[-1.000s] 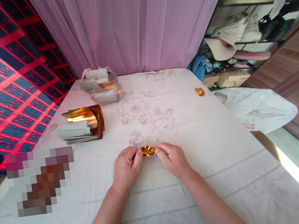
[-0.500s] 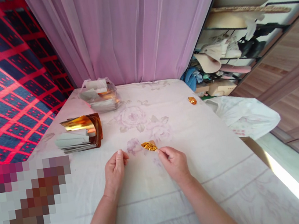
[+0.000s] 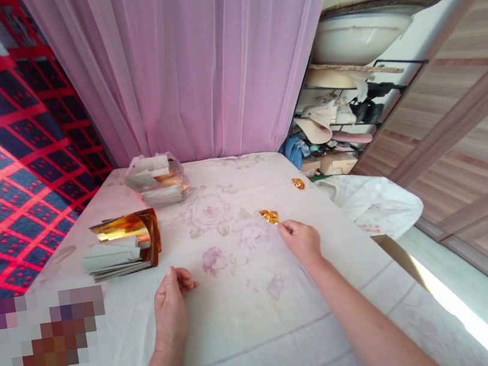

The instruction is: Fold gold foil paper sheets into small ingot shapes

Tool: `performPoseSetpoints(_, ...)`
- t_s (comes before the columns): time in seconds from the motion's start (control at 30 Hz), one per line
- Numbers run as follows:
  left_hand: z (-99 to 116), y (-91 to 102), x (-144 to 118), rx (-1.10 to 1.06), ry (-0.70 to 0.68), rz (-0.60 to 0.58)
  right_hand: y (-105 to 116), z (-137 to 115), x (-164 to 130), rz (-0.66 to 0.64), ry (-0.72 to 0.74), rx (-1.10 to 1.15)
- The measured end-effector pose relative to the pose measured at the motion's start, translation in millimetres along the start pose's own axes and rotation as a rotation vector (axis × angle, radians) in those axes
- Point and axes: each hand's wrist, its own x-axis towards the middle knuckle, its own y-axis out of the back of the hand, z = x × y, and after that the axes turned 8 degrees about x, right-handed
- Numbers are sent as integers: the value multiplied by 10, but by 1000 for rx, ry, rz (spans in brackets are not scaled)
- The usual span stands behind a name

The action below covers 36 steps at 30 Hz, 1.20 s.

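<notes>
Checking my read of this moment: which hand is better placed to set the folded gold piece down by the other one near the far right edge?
Right. The right hand already pinches the folded gold piece, close to the other gold piece. The left hand is empty, nearer the gold paper stack.

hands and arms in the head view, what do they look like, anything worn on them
Both forearms are bare as far as the picture shows: no sleeves, gloves, watch or bracelet in view. The left hand and right hand show no rings that I can make out. Fingernails look short and unpainted, though they are small in the frame.
</notes>
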Motion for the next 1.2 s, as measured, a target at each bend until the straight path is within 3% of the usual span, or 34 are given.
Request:
performPoseSetpoints(0.2, -5, 10, 42, -72, 37, 24, 10, 106, 668, 50, -157, -74)
performPoseSetpoints(0.4, -71, 35, 34, -93, 38, 24, -113, 131, 1016, 40, -220, -92)
performPoseSetpoints(0.83, -94, 57, 17, 49, 37, 43, -239, 277, 1459, 53, -309, -50)
performPoseSetpoints(1.2, -134, 78, 36, 57, 35, 36, -307, 361, 1573, 58, -326, -72)
